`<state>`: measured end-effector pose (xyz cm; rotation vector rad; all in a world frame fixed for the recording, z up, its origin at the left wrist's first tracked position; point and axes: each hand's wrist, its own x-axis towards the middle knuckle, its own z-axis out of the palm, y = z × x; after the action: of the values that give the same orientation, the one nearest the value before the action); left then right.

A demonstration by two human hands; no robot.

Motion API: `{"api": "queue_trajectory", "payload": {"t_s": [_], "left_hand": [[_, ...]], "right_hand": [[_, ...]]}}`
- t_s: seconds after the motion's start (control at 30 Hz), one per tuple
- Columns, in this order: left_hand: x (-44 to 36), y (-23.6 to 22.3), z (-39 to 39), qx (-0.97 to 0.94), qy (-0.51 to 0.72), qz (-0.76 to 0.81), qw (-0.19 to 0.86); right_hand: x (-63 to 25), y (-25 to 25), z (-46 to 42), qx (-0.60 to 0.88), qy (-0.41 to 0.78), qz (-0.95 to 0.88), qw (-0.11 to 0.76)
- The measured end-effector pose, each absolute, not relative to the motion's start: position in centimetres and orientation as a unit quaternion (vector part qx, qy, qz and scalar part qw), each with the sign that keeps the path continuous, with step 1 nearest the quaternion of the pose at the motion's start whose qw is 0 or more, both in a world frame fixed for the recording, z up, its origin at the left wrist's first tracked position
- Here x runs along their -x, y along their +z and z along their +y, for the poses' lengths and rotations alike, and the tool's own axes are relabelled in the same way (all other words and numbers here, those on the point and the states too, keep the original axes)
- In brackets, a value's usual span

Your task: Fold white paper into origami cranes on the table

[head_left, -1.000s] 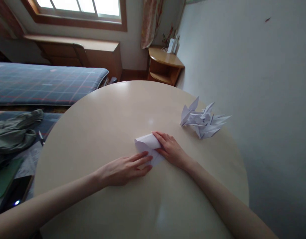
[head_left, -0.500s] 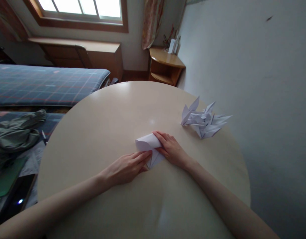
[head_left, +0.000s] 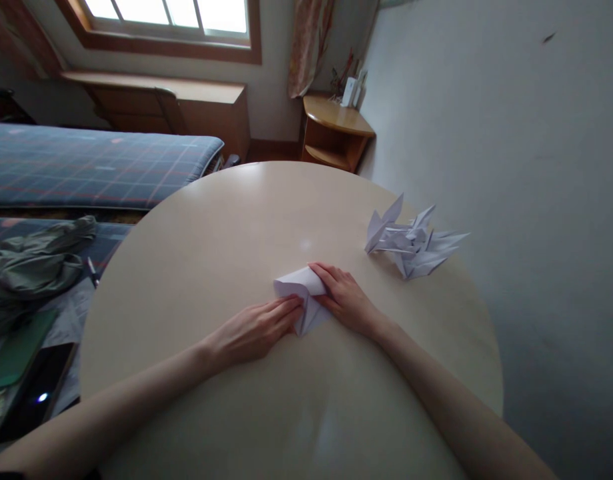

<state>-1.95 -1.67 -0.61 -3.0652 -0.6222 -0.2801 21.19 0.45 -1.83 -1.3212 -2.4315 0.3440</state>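
Note:
A sheet of white paper [head_left: 302, 281], partly folded, lies on the round cream table [head_left: 206, 247]. Its far flap curls over toward me in a rounded bend, and creases run to a point on the near side. My left hand [head_left: 259, 327] has its fingers together on the paper's left part, the fingertips at the edge of the curled flap. On the right end of the flap, my right hand [head_left: 349, 300] grips the paper between thumb and fingers. Folded white paper pieces [head_left: 411, 241] with pointed tips stand clustered at the table's right side.
A pale wall [head_left: 546, 200] runs along the right of the table. Left of it are a plaid mattress [head_left: 96, 167], a crumpled grey-green cloth [head_left: 36, 263], a green folder [head_left: 19, 350] and a dark phone [head_left: 39, 390]. A corner shelf [head_left: 336, 117] stands beyond.
My left hand's fingers have drawn together and shifted slightly up toward the flap, uncovering the creased near point of the paper. My right hand stays in the same hold.

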Motion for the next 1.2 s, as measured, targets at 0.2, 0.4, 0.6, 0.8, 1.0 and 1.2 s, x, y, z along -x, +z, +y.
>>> {"api": "queue_trajectory", "payload": {"t_s": [0.2,0.4,0.6,0.8,1.0,1.2], "left_hand": [[2.2,-0.2,-1.5,0.979,-0.077,-0.186,-0.041],[1.4,-0.5,-1.8,0.923,-0.198,-0.281,-0.173],[-1.5,-0.4,-2.4,0.824,-0.266,-0.443,-0.233],[-2.8,-0.3,-2.3,0.797,-0.24,-0.493,-0.252],[-2.9,-0.7,-2.2,0.809,-0.253,-0.496,-0.19],[-3.2,-0.6,-2.2,0.824,-0.185,-0.509,-0.166]], "right_hand": [[-21.0,-1.9,0.4,0.473,0.114,-0.856,0.174],[-20.8,-2.0,0.2,0.481,0.1,-0.854,0.172],[-20.9,-2.2,0.1,0.48,0.104,-0.851,0.189],[-21.0,-2.0,0.0,0.474,0.129,-0.843,0.216],[-21.0,-2.0,0.1,0.473,0.139,-0.839,0.23],[-20.9,-2.0,0.0,0.47,0.13,-0.844,0.222]]}}
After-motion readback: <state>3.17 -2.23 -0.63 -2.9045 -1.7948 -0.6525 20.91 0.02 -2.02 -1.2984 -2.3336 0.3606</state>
